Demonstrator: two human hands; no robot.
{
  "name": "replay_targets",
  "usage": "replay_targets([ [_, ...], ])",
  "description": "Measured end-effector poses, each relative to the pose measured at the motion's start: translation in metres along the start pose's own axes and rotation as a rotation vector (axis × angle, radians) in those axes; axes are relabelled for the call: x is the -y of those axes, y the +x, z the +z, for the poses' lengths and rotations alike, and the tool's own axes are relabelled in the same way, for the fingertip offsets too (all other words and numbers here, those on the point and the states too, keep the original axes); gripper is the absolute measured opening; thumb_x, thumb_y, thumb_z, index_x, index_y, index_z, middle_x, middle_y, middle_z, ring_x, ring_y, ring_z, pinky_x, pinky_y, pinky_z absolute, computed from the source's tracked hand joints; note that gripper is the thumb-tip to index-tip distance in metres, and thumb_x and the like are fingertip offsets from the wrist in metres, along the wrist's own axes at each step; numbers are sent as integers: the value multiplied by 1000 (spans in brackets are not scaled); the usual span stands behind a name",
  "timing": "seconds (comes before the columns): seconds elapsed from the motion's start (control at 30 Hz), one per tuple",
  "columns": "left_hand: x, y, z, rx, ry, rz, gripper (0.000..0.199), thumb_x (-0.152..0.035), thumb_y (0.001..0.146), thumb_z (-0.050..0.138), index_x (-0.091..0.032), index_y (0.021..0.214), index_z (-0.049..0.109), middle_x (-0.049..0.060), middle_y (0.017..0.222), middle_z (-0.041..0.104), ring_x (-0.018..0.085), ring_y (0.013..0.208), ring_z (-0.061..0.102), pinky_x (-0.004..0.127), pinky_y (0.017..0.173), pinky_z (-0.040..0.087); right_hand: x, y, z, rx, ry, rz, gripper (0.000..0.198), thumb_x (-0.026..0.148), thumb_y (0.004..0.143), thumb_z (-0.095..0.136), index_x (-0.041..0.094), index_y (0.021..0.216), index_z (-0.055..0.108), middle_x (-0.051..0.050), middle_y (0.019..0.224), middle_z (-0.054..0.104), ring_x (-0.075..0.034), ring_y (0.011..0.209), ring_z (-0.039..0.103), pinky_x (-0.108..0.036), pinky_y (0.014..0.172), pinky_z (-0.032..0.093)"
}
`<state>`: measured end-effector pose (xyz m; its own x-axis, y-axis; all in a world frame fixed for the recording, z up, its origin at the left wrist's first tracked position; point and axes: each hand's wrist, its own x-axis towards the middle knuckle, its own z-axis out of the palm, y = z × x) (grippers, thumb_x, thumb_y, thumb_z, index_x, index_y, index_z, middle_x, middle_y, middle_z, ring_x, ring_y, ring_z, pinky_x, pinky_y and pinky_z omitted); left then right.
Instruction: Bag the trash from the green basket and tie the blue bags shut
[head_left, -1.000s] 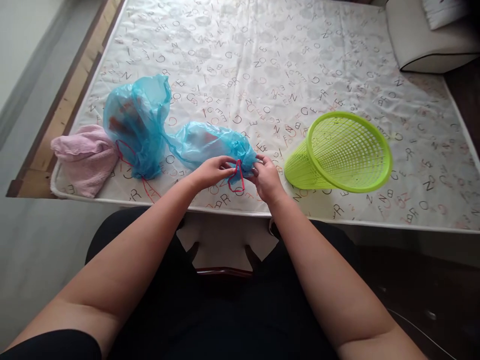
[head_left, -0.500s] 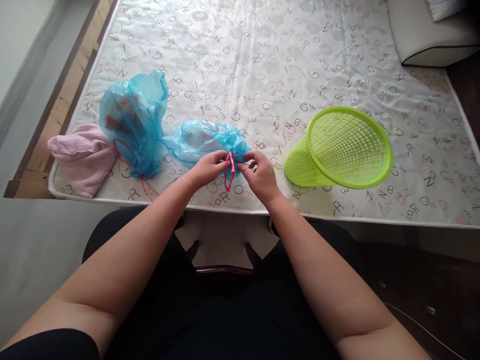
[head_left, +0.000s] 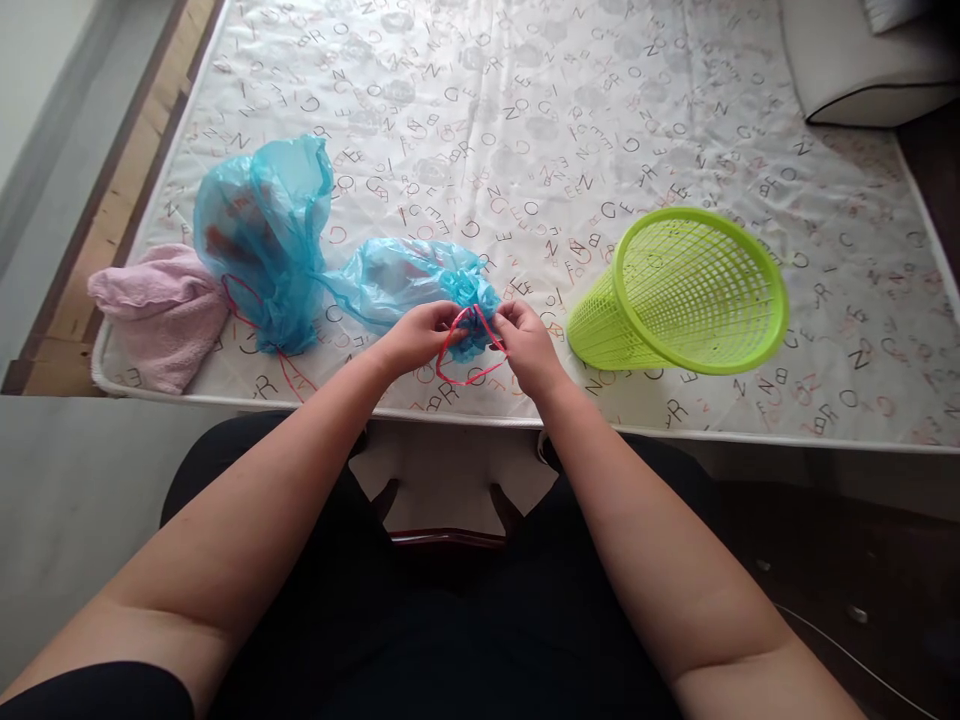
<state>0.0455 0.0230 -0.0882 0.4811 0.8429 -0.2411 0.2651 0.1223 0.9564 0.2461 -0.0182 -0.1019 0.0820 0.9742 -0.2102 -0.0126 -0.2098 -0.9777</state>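
Note:
A blue plastic bag point(head_left: 397, 280) lies on the letter-printed mattress point(head_left: 450, 140), its neck bunched up between my two hands. Around that neck runs a red drawstring point(head_left: 469, 380), which hangs toward me in a wide loop. My left hand point(head_left: 427, 335) pinches the drawstring at the left of the gathered neck. On the other side, my right hand point(head_left: 525, 340) has its fingers closed on the drawstring. A second, fuller blue bag point(head_left: 262, 240) with reddish contents stands to the left, its own red string trailing at the bottom. The two bags touch.
A lime-green mesh basket point(head_left: 701, 290) stands tilted to the right of my hands. At the far left corner lies a crumpled pink cloth point(head_left: 161, 315). A white cushion-like block point(head_left: 862, 70) sits at the upper right. The mattress edge runs just before my lap.
The red drawstring has gone from a narrow hanging strip to a wide loop spread between my hands. My right hand has shifted slightly right and closed on the string.

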Motion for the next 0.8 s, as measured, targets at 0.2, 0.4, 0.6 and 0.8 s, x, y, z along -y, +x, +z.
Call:
replay_targets([
  [0.2,2,3,0,-41,32,-23,31,-42,85,76,-17,103,74,4,92,71,17,82,63,31,77,51,-2,5,-1,-117,195,115,37,55,95,70,27,97,45,1,90,65,-15,79,67,-30,70,57],
  [0.4,7,6,-5,-82,267,-9,23,-42,90,69,-19,89,69,1,77,62,16,71,53,30,71,45,2,5,-1,-199,256,132,27,43,100,63,28,97,41,3,89,66,-13,78,70,-28,70,58],
  [0.6,4,7,-3,-48,439,-4,21,-37,96,58,-19,86,66,0,73,59,16,69,50,30,69,43,5,4,3,-269,379,158,20,32,104,58,28,96,40,7,79,61,-11,65,65,-26,66,57],
  [0.8,13,9,-4,-92,477,48,18,-28,95,58,-19,95,73,2,79,67,18,73,58,31,73,48,7,5,1,-271,489,166,19,31,105,56,28,95,40,7,80,61,-11,68,65,-24,65,56],
])
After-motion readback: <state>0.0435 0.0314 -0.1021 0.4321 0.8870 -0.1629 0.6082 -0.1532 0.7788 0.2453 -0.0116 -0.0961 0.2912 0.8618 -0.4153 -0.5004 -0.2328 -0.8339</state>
